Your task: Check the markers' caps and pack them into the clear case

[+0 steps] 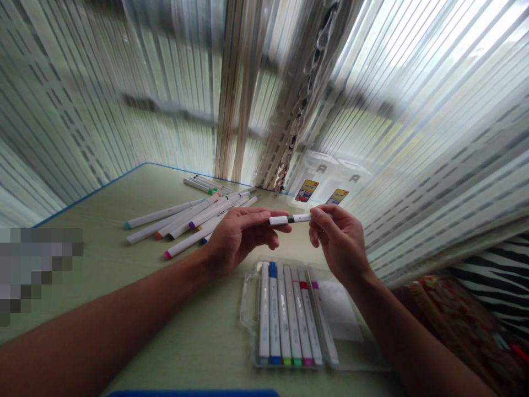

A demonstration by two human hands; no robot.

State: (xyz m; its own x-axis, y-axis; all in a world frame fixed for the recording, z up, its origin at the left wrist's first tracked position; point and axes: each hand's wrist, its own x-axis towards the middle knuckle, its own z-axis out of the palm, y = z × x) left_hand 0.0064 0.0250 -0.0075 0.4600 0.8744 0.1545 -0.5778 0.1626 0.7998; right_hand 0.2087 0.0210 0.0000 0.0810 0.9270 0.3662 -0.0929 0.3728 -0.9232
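Above the table a white marker [285, 219] with a dark band lies nearly level between my two hands. My left hand [233, 237] grips its left end with thumb and forefinger, the other fingers loosely curled below. At its right end the thumb and fingertips of my right hand [341, 237] pinch it. Below the hands lies an opened clear plastic case [247, 309], with several white markers [285, 320] side by side in its left half. One purple-marked marker [324, 322] lies slanted beside that row. Behind my left hand is a loose pile of coloured-end markers [182, 218].
Two clear cases [316, 171] with yellow labels stand at the table's back edge, against the striped curtain [165, 121]. The light green table [136, 309] has a blue edge. Patterned fabric [458, 314] lies at the right.
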